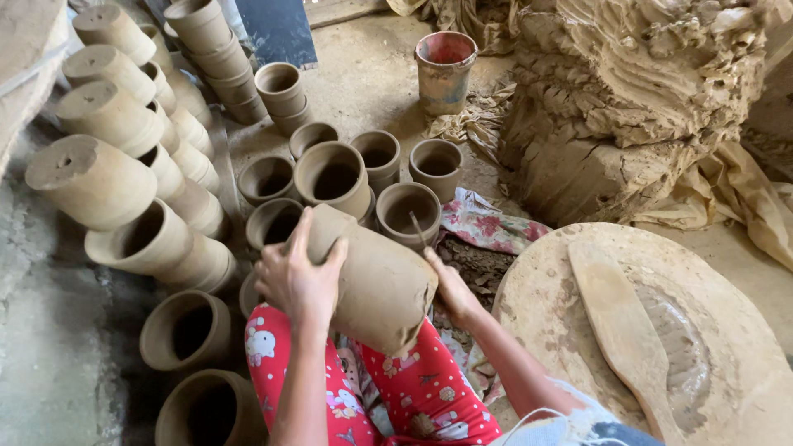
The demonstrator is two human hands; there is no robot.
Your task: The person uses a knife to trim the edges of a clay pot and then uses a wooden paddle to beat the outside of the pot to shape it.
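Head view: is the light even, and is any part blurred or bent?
Head view: soft daylight, no glare; the clay pot between the left hand and right hand is sharp; pot mouths hold deep shadow; the stacked pots at the left edge look stretched by the wide lens.

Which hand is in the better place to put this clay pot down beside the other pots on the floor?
Probably the left hand. It grips the clay pot on the side nearest the pots on the floor. The right hand is behind the pot, toward the round board.
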